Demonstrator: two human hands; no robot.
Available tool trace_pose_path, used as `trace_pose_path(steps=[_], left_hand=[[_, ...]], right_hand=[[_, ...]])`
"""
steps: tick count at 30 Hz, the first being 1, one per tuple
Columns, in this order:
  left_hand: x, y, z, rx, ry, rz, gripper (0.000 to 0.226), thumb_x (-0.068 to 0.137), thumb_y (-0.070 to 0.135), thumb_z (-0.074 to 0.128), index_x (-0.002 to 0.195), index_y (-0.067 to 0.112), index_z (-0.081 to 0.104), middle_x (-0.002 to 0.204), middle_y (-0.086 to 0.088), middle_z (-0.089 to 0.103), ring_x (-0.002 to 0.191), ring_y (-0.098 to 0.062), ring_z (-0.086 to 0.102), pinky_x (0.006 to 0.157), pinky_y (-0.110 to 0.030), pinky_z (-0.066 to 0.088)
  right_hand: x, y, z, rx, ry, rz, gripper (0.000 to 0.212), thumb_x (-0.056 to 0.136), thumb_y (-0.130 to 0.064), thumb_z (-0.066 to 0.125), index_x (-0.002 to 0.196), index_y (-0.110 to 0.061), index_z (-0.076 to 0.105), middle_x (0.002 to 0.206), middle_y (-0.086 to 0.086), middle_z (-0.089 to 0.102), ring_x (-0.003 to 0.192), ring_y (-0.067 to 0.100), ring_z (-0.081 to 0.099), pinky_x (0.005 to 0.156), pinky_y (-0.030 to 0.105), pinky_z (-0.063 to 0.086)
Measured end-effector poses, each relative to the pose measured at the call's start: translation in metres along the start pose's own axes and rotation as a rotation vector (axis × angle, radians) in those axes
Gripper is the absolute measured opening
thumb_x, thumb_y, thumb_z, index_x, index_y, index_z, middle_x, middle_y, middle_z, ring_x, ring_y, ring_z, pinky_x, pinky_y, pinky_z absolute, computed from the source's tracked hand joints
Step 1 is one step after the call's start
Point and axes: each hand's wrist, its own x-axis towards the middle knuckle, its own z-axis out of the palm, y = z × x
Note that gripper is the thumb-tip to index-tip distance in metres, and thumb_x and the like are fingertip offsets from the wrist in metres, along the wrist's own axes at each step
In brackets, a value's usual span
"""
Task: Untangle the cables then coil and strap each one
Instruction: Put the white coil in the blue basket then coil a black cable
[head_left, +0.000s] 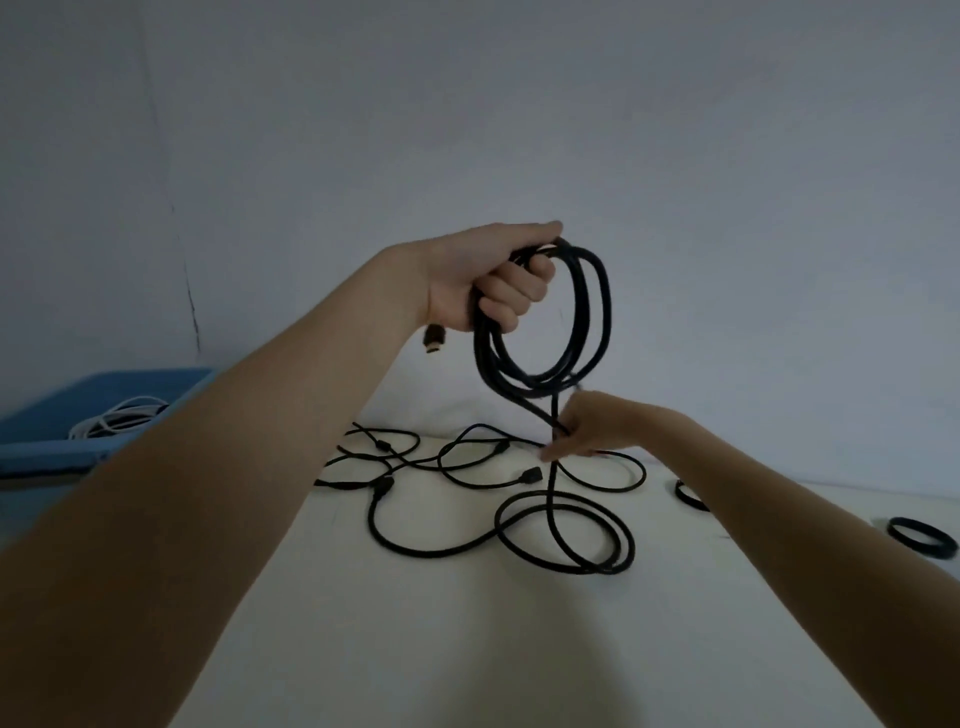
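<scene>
Nearest to us, our two bare forearms reach out over the white table (467, 649). On its surface the uncoiled length of the black cable (566, 540) lies in two overlapping loops, and from them one strand climbs straight up. Our right hand (587, 428) meets that strand low down, just above the table, fingers pointing left around it — it looks like a pinch, though the blur hides the fingertips. Beyond the loops lies the tangle of other black cables (415, 462), their plugs among the crossing lines. To the right, well apart from the tangle, two black strap rings (922, 538) rest on the table, one partly hidden behind our right forearm. Higher up, our left hand (493, 283) is clenched around the finished coil (550, 322), several turns hanging below the fist, and a gold-tipped plug (432, 339) dangles beside the wrist. Far left sits a blue bin (47, 421) holding a white cable (117, 420) — behind it all, a plain wall.
</scene>
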Motion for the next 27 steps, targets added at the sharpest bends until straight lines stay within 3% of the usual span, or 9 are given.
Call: trace_pose_path(steps=[2,4,6,8,9,11,15,19,27], left_hand=[[-0.008,0.003,0.0,0.117,-0.018,-0.088,0.048,0.098,0.047,0.037,0.059,0.019,0.039,0.039,0.013,0.022,0.027,-0.001,0.019,0.029,-0.012,0.016],[-0.011,0.003,0.001,0.197,0.006,-0.159,0.048,0.098,0.048,0.037,0.059,0.02,0.038,0.04,0.012,0.021,0.028,-0.001,0.017,0.031,-0.013,0.014],[-0.009,-0.001,0.003,0.276,0.043,-0.22,0.047,0.098,0.049,0.037,0.061,0.02,0.037,0.041,0.012,0.02,0.029,-0.001,0.017,0.033,-0.013,0.014],[-0.006,-0.004,0.004,0.334,0.061,-0.258,0.046,0.098,0.049,0.037,0.062,0.02,0.037,0.043,0.011,0.02,0.03,-0.002,0.017,0.033,-0.013,0.014],[-0.005,-0.004,0.005,0.35,0.066,-0.268,0.046,0.098,0.048,0.037,0.063,0.019,0.037,0.043,0.011,0.019,0.031,-0.002,0.017,0.034,-0.013,0.014],[-0.006,-0.004,0.006,0.373,0.076,-0.283,0.046,0.098,0.048,0.037,0.062,0.019,0.037,0.043,0.011,0.019,0.031,-0.002,0.016,0.033,-0.013,0.015],[-0.009,-0.005,0.002,0.438,0.093,-0.314,0.047,0.098,0.048,0.037,0.062,0.018,0.037,0.043,0.01,0.02,0.031,-0.003,0.017,0.031,-0.013,0.017],[-0.011,-0.009,-0.002,0.497,0.123,-0.353,0.045,0.098,0.048,0.038,0.065,0.017,0.036,0.042,0.01,0.021,0.03,-0.003,0.017,0.03,-0.013,0.018],[0.001,-0.01,-0.011,0.533,0.355,-0.301,0.045,0.1,0.043,0.036,0.064,0.017,0.035,0.039,0.008,0.024,0.028,-0.004,0.018,0.029,-0.013,0.017]], right_hand=[[-0.002,0.016,-0.002,-0.144,0.0,0.087,0.05,0.083,-0.052,0.062,0.052,-0.015,0.049,0.052,-0.005,0.048,0.05,0.01,0.043,0.061,0.022,0.038],[-0.002,0.014,-0.015,-0.262,0.056,0.134,0.05,0.085,-0.055,0.057,0.057,-0.014,0.058,0.057,-0.007,0.05,0.057,0.005,0.044,0.081,0.027,0.04],[0.004,0.005,-0.033,-0.444,0.107,0.152,0.048,0.087,-0.055,0.053,0.073,-0.011,0.067,0.066,-0.009,0.052,0.073,0.002,0.047,0.106,0.037,0.026],[0.011,-0.007,-0.049,-0.615,0.143,0.163,0.038,0.09,-0.046,0.053,0.099,-0.013,0.069,0.089,-0.008,0.059,0.102,0.008,0.05,0.114,0.043,0.012],[0.013,-0.013,-0.053,-0.636,0.143,0.18,0.035,0.091,-0.04,0.054,0.11,-0.013,0.065,0.106,-0.005,0.06,0.111,0.014,0.049,0.111,0.041,0.02],[0.016,-0.021,-0.056,-0.554,0.136,0.215,0.035,0.092,-0.028,0.056,0.122,-0.01,0.054,0.119,0.003,0.055,0.111,0.022,0.054,0.087,0.03,0.041],[0.015,-0.015,-0.05,-0.152,-0.063,0.233,0.009,0.09,-0.014,0.06,0.091,-0.006,0.061,0.092,0.007,0.064,0.079,0.018,0.062,0.051,0.019,0.05],[-0.003,-0.01,-0.052,0.02,-0.316,0.225,0.002,0.086,-0.015,0.067,0.084,-0.015,0.068,0.072,-0.004,0.069,0.059,0.006,0.05,0.054,0.014,0.047],[-0.008,0.001,-0.045,0.413,-0.263,0.131,0.008,0.088,-0.015,0.064,0.08,-0.013,0.063,0.064,-0.002,0.053,0.054,0.01,0.041,0.046,0.016,0.038]])
